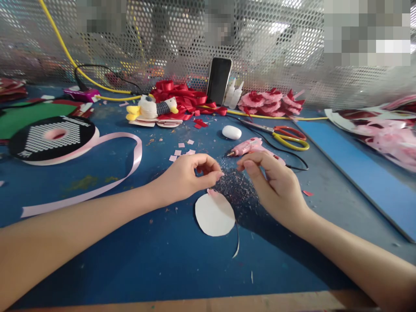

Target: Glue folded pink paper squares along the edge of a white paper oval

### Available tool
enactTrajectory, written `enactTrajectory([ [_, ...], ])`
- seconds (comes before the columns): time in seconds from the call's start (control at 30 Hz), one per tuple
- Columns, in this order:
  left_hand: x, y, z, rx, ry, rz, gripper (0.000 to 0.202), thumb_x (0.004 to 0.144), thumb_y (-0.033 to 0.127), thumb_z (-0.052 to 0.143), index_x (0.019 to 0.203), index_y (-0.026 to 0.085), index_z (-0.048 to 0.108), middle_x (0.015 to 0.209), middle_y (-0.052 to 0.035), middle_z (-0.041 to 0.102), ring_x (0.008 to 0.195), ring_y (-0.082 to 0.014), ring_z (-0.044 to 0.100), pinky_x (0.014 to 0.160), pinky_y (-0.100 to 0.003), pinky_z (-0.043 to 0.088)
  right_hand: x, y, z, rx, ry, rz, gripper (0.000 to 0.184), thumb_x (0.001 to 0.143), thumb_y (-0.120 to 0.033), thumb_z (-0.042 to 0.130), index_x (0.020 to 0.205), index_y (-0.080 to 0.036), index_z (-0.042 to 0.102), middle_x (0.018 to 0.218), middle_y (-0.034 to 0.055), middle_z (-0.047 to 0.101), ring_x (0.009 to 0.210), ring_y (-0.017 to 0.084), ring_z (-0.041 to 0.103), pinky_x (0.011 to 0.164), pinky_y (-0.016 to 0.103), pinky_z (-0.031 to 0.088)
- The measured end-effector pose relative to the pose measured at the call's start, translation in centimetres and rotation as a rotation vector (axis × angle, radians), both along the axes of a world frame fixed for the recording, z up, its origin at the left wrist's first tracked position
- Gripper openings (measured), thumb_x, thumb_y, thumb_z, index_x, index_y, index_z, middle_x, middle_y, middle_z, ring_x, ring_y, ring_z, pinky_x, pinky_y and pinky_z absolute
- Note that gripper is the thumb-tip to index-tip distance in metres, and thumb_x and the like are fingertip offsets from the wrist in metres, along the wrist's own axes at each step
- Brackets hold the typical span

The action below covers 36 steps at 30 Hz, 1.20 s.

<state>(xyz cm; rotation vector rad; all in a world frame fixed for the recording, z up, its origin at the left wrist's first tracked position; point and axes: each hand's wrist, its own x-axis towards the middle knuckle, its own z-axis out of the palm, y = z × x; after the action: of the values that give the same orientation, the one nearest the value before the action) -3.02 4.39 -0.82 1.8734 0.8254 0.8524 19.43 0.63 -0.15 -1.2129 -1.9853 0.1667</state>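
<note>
My left hand [188,177] hovers over the blue table [136,251], its thumb and fingers pinched together on something too small to make out. A white paper disc [215,215] lies flat just below it, with a small pink piece [212,193] at its top edge. My right hand [274,184] is beside the disc on the right, its fingers curled and the fingertips drawn together near a patch of dried glue threads [235,186]. A pink glue gun [251,147] lies just behind my right hand.
A spool of pink ribbon [53,138] sits at left with a loose strip [97,186] trailing forward. Scissors [286,134], a white oval object [232,132], a phone [219,81], red ribbon [182,97], pink ribbon flowers [269,103] and a plush toy [151,108] lie behind.
</note>
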Motion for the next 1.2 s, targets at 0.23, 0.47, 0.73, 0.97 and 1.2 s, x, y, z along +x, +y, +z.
enactTrajectory([
  [0.23,-0.1,0.2,-0.1,-0.064,-0.044,-0.045,0.015,0.092,0.03,0.064,0.091,0.016,0.068,0.083,0.0018,0.07,0.072,-0.0098,0.061,0.065,-0.023,0.046,-1.0,-0.2,-0.1,-0.072,-0.113,0.145,0.019,0.089,-0.033,0.071,0.107,-0.027,0.074,0.119,0.0052,0.068,0.115,0.027,0.055,0.104,0.048,0.042],
  [0.47,-0.1,0.1,0.3,-0.057,-0.074,-0.033,0.022,0.098,0.038,0.059,0.094,0.017,0.065,0.083,0.0014,0.068,0.077,-0.0105,0.06,0.071,-0.024,0.046,-0.7,0.1,0.1,0.035,-0.017,-0.019,0.008,0.094,-0.025,0.064,0.088,-0.025,0.069,0.1,0.0044,0.068,0.102,0.023,0.06,0.096,0.044,0.044],
  [0.73,-0.3,-0.3,0.4,0.087,-0.01,-0.039,0.019,0.104,0.032,0.046,0.094,0.019,0.057,0.086,0.0008,0.067,0.075,-0.0113,0.057,0.067,-0.025,0.043,-0.1,0.1,0.4,-0.08,0.062,-0.104,0.016,0.097,-0.03,0.056,0.085,-0.024,0.063,0.081,0.0005,0.064,0.077,0.017,0.059,0.073,0.032,0.046],
  [0.97,-0.2,-1.5,-0.2,0.578,0.206,-0.229,0.014,0.1,0.02,0.049,0.096,0.016,0.062,0.088,-0.0053,0.069,0.085,-0.0181,0.063,0.082,-0.033,0.047,-0.4,0.0,0.1,-0.17,0.065,-0.137,0.018,0.097,-0.031,0.056,0.086,-0.022,0.066,0.077,-0.0001,0.064,0.071,0.014,0.055,0.066,0.029,0.044],
  [1.2,0.1,-1.5,-0.8,0.636,0.329,-0.263,0.019,0.101,0.021,0.045,0.102,0.016,0.064,0.093,-0.0091,0.072,0.093,-0.0233,0.068,0.087,-0.039,0.05,0.2,0.5,0.2,-0.099,0.058,-0.151,0.015,0.096,-0.033,0.058,0.089,-0.023,0.067,0.078,-0.0002,0.067,0.067,0.014,0.055,0.068,0.03,0.046],
])
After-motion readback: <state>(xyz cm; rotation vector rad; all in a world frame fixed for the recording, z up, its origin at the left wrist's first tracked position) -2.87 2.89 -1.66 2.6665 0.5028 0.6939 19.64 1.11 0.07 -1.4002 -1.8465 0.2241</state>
